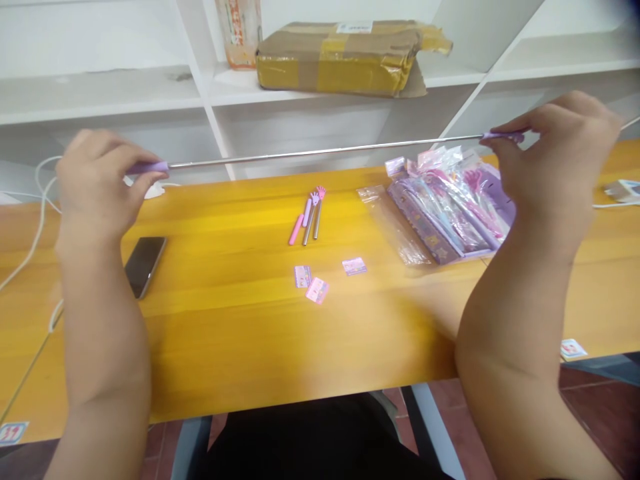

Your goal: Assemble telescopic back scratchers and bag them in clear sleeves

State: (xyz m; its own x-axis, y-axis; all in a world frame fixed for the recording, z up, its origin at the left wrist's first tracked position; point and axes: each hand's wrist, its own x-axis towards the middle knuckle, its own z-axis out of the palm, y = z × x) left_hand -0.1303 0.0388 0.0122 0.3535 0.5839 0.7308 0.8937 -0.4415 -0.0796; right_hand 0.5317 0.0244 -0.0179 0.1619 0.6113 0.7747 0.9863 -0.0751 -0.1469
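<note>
A telescopic back scratcher [300, 155] is stretched out long between my hands, nearly level above the table. My left hand [103, 180] pinches its purple handle. At the other end, my right hand [555, 150] grips the purple head, which my fingers partly cover. Below on the table lie a purple back scratcher [311, 217] and a pink back scratcher [319, 210], both with hand-shaped heads and collapsed rods; their detached-looking handles, one pink handle [296, 230] among them, rest alongside. Small printed cards [317, 291] are nearer to me.
A purple display box [425, 230] of plastic-wrapped back scratchers sits at the right, beside a clear plastic bag [395, 230]. A phone [145, 265] lies at the left near white cables [40, 207]. On the shelf [235, 93] behind stands a taped cardboard box [340, 59].
</note>
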